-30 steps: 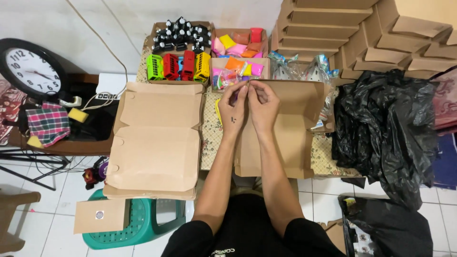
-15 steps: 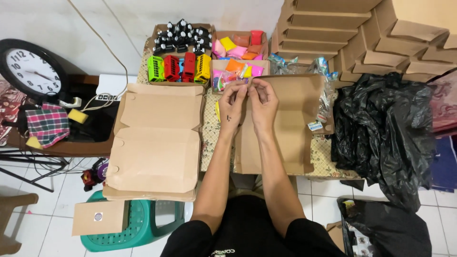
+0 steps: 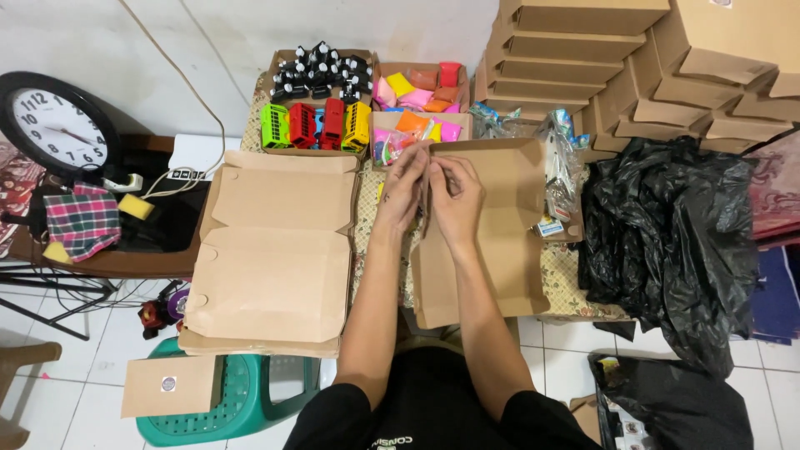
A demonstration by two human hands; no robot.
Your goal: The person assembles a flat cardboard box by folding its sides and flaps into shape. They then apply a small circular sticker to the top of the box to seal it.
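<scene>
1. A table (image 3: 583, 287) covered with a patterned cloth is standing against a white wall, over a white tiled floor.
2. A flat brown cardboard box blank (image 3: 508, 242) is lying on the table's middle, directly in front of the person.
3. The left hand (image 3: 406, 185) and right hand (image 3: 456, 198) are meeting at the blank's left edge, fingers pinching something small between them; what they are gripping cannot be told.
4. A stack of unfolded box blanks (image 3: 271, 258) is lying to the left.
5. Trays of bright toy buses (image 3: 315, 125), small black items (image 3: 321, 71) and coloured packets (image 3: 421, 87) are sitting at the far side.
6. Black plastic bags (image 3: 667, 242) are lying to the right, with closed cardboard boxes (image 3: 633, 67) stacked beyond them.
7. A wall clock (image 3: 54, 125) is leaning at the far left; a green stool (image 3: 225, 408) is standing near left.
</scene>
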